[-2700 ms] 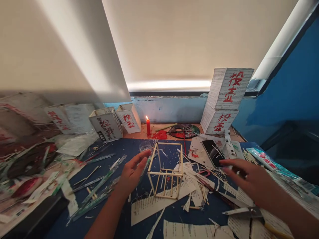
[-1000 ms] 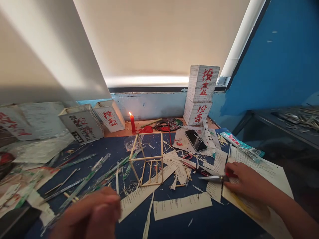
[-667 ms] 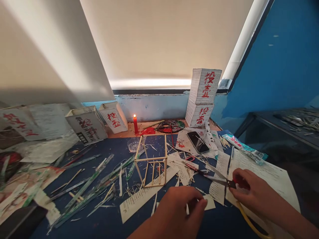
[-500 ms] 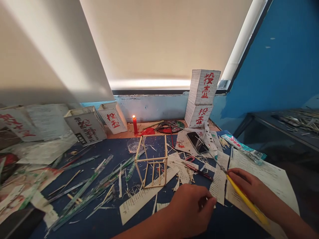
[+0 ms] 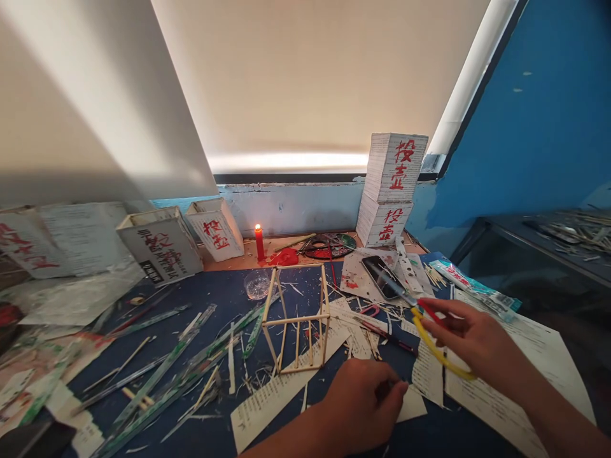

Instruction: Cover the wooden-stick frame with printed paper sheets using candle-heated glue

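My right hand (image 5: 465, 331) grips a pair of pliers (image 5: 443, 356) with one red and one yellow handle. Their metal end is smeared by motion and points up and left, over the phone (image 5: 382, 277). My left hand (image 5: 360, 401) is closed at the front of the table, thumb and forefinger pinched together; whatever is between them is too small or hidden. Just beyond it a box-shaped frame of thin wooden sticks (image 5: 296, 317) stands upright, partly on a printed paper strip (image 5: 272, 397). A dark-handled tool (image 5: 401, 343) lies between my hands.
A lit red candle (image 5: 259, 243) burns at the back, near a paint palette (image 5: 329, 246). Paper-covered boxes stand left, and a stack of two boxes (image 5: 394, 184) stands right. Plastic strips (image 5: 167, 362), sticks and scraps litter the left. Printed sheets (image 5: 539, 356) lie under my right arm.
My right hand has moved up and left with the pliers; their handles are now spread, with the red one showing. My left hand stays pinched. The view has shifted slightly.
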